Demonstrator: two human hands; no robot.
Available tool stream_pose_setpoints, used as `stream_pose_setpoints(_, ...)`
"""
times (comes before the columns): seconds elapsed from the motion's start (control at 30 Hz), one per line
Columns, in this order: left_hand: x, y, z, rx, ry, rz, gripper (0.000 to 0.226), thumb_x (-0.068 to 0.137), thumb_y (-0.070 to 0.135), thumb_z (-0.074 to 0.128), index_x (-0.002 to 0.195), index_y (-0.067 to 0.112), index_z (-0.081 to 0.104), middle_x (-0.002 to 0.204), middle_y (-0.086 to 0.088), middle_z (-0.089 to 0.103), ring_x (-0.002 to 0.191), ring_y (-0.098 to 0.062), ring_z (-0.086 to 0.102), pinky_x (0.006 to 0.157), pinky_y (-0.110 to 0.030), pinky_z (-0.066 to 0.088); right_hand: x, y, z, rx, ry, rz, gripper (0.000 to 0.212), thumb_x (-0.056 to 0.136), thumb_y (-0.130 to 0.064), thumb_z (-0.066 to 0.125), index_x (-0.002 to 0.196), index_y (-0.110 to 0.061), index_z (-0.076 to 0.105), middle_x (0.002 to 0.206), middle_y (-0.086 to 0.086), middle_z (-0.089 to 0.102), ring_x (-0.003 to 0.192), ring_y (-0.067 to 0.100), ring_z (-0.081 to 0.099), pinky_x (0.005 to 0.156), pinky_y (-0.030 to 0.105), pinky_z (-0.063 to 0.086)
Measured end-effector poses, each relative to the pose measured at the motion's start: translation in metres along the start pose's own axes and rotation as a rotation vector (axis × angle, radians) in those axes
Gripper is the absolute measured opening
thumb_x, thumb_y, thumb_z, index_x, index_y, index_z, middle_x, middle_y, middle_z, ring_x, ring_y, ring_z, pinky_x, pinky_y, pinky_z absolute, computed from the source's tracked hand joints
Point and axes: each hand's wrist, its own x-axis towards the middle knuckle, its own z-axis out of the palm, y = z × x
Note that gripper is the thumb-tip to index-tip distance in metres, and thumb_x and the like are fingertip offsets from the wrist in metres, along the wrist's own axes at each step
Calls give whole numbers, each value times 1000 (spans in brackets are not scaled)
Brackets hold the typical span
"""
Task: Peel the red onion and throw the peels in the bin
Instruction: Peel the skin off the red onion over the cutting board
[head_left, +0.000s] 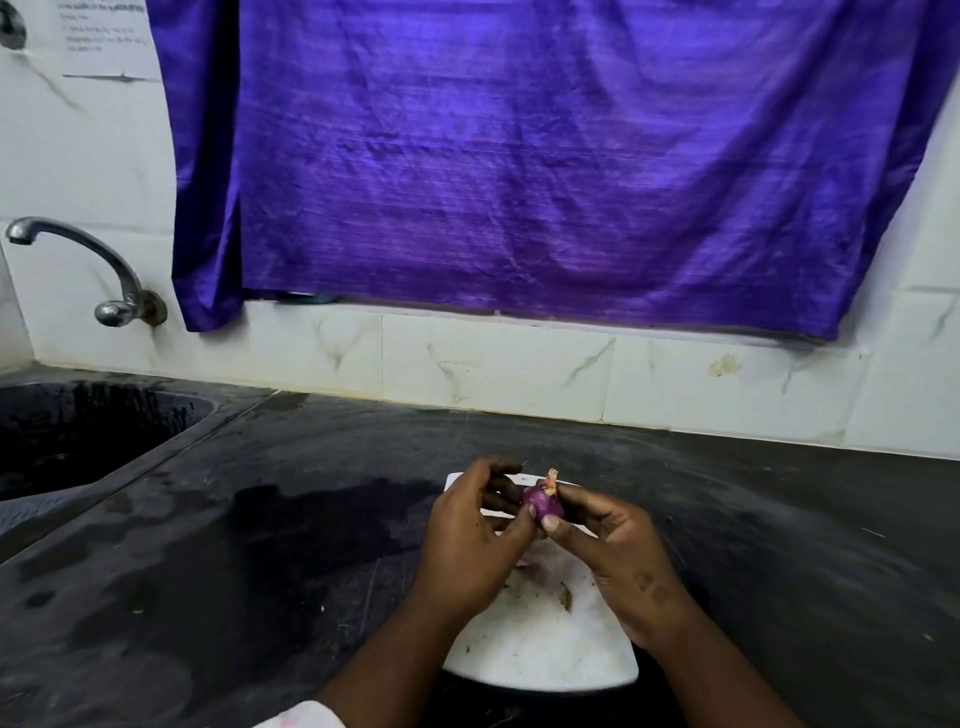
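A small red onion (543, 502) with glossy purple skin is held above a white cutting board (540, 654). My left hand (470, 540) grips it from the left, thumb on its lower side. My right hand (618, 551) holds it from the right, thumb against its bottom and fingertips at a dry papery peel (551, 475) that sticks up from the top. Small brown peel scraps (565, 596) lie on the board under my hands. No bin is in view.
The board rests on a dark stone counter (260, 545) with wet patches. A black sink (78, 436) and a metal tap (83, 260) are at the left. White tiles (493, 364) and a purple cloth (519, 156) hang behind.
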Motion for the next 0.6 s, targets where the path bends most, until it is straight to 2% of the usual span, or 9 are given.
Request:
stream_pose_setpoints(0.3, 0, 1, -1, -30, 28, 16, 40, 80, 14, 86, 114, 27, 71, 90, 5, 75, 86, -10, 75, 70, -25, 64, 2, 3, -5, -62, 8, -52, 34, 83, 8, 72, 115, -3, 75, 109, 5, 79, 104, 16, 74, 79, 19, 59)
stream_pose_setpoints(0.5, 0, 0, -1, -52, 6, 20, 42, 81, 11, 84, 118, 28, 72, 92, 3, 75, 87, -12, 76, 71, -33, 66, 1, 3, -7, -104, 9, -75, 34, 82, 7, 74, 110, -12, 77, 109, -3, 79, 105, 9, 73, 79, 17, 58)
stream_pose_setpoints(0.6, 0, -1, -1, -29, 4, 28, 41, 81, 12, 84, 117, 27, 71, 90, 3, 76, 85, -12, 76, 70, -32, 66, 1, 4, -7, -114, 8, -90, 34, 81, 6, 74, 109, -13, 78, 109, -3, 79, 106, 10, 73, 79, 17, 58)
